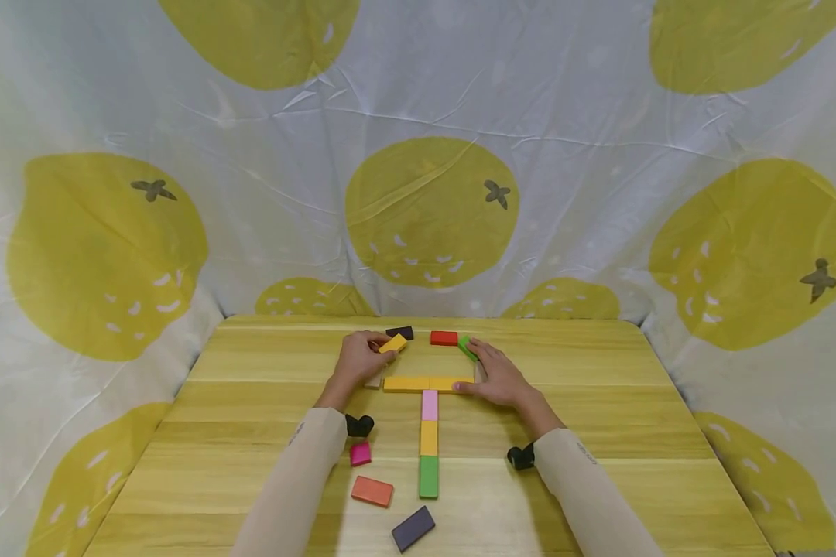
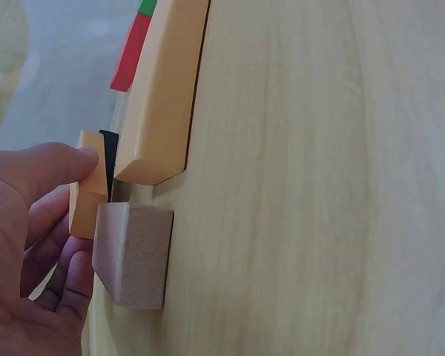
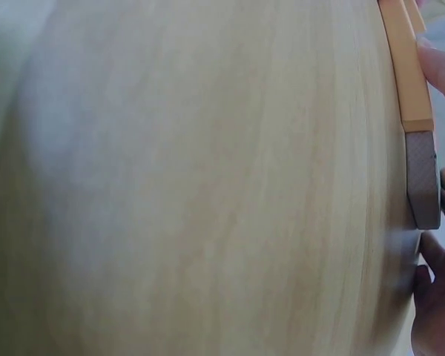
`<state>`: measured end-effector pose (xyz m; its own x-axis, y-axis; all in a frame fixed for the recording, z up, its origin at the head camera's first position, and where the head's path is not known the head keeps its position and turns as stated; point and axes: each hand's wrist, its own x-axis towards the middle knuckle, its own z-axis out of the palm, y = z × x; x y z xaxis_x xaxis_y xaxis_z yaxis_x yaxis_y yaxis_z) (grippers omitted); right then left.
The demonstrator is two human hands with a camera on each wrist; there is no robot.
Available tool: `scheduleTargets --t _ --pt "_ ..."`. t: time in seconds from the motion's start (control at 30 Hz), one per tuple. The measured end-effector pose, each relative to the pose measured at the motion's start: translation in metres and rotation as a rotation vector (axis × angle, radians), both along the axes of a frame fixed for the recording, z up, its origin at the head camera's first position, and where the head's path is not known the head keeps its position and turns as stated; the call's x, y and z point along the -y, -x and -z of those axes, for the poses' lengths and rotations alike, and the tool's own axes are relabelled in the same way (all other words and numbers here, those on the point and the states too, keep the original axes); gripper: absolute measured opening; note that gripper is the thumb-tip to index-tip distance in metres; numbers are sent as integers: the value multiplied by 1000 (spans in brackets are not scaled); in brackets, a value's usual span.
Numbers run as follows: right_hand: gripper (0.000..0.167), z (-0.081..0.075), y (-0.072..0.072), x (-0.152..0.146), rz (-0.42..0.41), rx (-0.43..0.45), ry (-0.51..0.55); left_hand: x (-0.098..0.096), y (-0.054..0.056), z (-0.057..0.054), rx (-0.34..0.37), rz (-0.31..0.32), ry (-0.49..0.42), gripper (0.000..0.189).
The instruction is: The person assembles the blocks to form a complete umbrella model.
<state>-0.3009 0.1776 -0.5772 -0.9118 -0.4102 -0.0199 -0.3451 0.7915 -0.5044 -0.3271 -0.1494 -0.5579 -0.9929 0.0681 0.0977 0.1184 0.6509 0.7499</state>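
Note:
My left hand (image 1: 358, 362) pinches a small yellow block (image 1: 393, 344) between thumb and fingers, just in front of a dark block (image 1: 400, 333). Seen from the left wrist, the held block is tilted beside a plain wooden block (image 2: 144, 256). My right hand (image 1: 503, 379) spreads over the right end of a row of yellow blocks (image 1: 406, 384), its thumb at the row. Its fingertips touch a slanted green block (image 1: 466, 348), next to a red block (image 1: 443, 338). Another plain wooden block (image 3: 423, 178) adjoins the row's right end, partly hidden by that hand in the head view.
A pink block (image 1: 429, 405), a yellow block (image 1: 428, 439) and a green block (image 1: 428, 477) run in a line toward me. Nearer lie a magenta block (image 1: 360, 454), an orange-red block (image 1: 372, 491) and a dark purple block (image 1: 413, 529). A lemon-print cloth (image 1: 571, 216) hangs behind the table.

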Motion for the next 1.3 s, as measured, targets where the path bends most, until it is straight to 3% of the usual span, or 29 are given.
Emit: scheduleTargets --t 0.47,0.63,0.9,1.13,1.3 --pt "103 0 -1 1 -2 2 5 -1 4 10 47 -7 13 34" --pt "103 0 -1 1 2 11 3 7 2 9 54 61 -12 36" --pt "101 -1 0 0 -14 -25 9 33 -17 1 89 218 -68 32" --pt "102 -2 0 1 -14 -17 17 46 -28 7 75 273 -6 37" --pt "102 -1 -1 1 -8 0 22 47 -31 10 50 265 5 33"
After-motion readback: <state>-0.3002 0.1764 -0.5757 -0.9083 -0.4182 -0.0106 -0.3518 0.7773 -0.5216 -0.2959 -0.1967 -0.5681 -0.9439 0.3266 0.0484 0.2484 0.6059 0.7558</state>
